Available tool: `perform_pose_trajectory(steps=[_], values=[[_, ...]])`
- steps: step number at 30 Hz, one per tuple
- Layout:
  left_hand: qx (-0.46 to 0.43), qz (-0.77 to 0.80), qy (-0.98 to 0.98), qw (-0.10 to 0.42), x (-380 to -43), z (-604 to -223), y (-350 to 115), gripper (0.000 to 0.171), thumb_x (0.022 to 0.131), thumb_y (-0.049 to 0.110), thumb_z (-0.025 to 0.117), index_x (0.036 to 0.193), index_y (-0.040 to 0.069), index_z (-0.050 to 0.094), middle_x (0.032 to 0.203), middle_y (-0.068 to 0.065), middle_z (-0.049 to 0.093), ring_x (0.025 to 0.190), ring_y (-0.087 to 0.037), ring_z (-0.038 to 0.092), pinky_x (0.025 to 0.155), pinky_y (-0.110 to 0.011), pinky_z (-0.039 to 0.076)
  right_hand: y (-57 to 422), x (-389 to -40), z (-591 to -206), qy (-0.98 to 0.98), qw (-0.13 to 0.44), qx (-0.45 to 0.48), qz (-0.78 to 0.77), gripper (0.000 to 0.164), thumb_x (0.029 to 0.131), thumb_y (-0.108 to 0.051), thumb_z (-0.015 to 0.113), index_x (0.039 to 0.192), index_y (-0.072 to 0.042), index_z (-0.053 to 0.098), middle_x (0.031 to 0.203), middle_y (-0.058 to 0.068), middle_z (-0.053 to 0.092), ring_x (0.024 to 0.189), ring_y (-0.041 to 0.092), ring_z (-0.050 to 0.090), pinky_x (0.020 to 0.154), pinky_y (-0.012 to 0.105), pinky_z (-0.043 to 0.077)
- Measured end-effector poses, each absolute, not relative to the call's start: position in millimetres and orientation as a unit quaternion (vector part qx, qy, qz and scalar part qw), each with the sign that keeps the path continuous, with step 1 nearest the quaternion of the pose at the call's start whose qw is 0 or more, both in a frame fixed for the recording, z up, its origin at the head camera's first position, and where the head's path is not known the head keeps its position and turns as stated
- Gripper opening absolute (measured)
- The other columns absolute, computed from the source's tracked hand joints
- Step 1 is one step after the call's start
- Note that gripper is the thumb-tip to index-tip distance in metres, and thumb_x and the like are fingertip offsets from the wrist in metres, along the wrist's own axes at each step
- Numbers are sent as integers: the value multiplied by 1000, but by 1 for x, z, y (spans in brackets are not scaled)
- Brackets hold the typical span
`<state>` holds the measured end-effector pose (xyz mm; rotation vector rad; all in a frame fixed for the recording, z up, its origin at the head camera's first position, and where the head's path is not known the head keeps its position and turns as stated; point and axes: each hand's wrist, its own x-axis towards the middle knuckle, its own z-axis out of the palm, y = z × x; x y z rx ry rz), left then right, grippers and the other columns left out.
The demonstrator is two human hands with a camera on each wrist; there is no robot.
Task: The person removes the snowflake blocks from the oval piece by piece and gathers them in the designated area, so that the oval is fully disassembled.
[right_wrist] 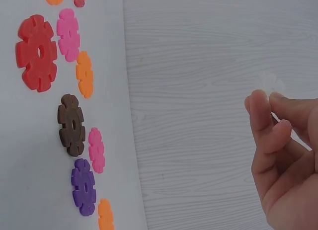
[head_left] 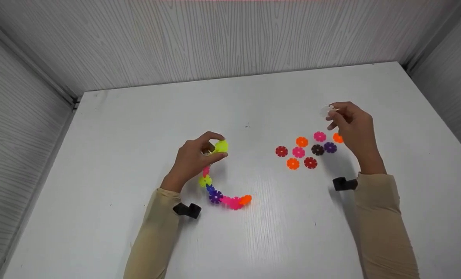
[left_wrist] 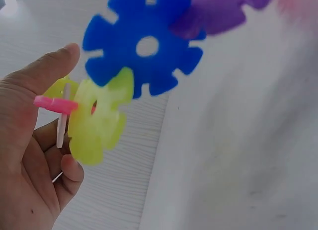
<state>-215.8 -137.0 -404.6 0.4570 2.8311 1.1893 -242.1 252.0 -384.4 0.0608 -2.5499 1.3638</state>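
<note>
Chain point(head_left: 215, 197): yellow end disc point(head_left: 222, 146) pinched in my left hand point(head_left: 191, 157). Clear disc point(head_left: 326, 111): pinched in my right hand point(head_left: 354, 126), near loose discs point(head_left: 298, 152) on bench point(head_left: 273, 244). Step likely joining; next calls for bringing both together.

Loose notched discs point(head_left: 298, 154) lie on the table point(head_left: 145, 116), right of a disc chain point(head_left: 215, 197) that curves from the left hand point(head_left: 195, 157) toward the near side, then rightward. The right hand point(head_left: 355, 128) is above their far right side, a single disc point(head_left: 325, 111) at its fingertips. A wall panel point(head_left: 230, 38) stands behind.
</note>
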Motion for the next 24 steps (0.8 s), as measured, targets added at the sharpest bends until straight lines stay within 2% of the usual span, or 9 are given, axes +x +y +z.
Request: perform_pose_trajectory(steps=[6, 10, 13, 19, 24], values=[[159, 397, 903, 45, -217, -408, -135, 38, 85, 29, 74, 121, 26, 63, 95, -5, 73, 76, -18, 61, 69, -29, 48, 251, -242, -386, -873, 109, 25, 475, 31, 96, -20, 58, 124, -8, 61, 88, -2, 66, 67, 0, 62, 58, 14, 50], [164, 394, 902, 58, -217, -410, -134, 39, 87, 26, 72, 124, 27, 62, 98, -4, 74, 80, -18, 61, 70, -28, 49, 248, -242, -387, -885, 100, 43, 453, 30, 96, -18, 58, 125, -10, 61, 91, 8, 66, 70, 2, 62, 60, 13, 49], [164, 393, 903, 65, -217, -411, -134, 40, 87, 25, 71, 126, 28, 62, 100, -4, 74, 81, -18, 62, 70, -28, 50, 246, -242, -388, -897, 87, 52, 431, 31, 97, -19, 58, 127, -12, 60, 96, 15, 67, 72, 6, 62, 61, 13, 47], [162, 398, 900, 69, -216, -411, -133, 40, 87, 25, 72, 125, 29, 62, 99, -3, 74, 79, -17, 61, 68, -27, 49, 239, -242, -389, -911, 32, 69, 406, 33, 97, -16, 57, 130, -13, 56, 100, 15, 69, 78, 19, 61, 68, 13, 46], [164, 400, 899, 69, -216, -411, -132, 38, 86, 26, 72, 123, 28, 62, 98, -3, 74, 78, -17, 59, 68, -28, 48, 232, -242, -391, -911, 1, 106, 398, 33, 96, -17, 59, 129, -11, 55, 99, 16, 70, 79, 29, 61, 67, 16, 47]])
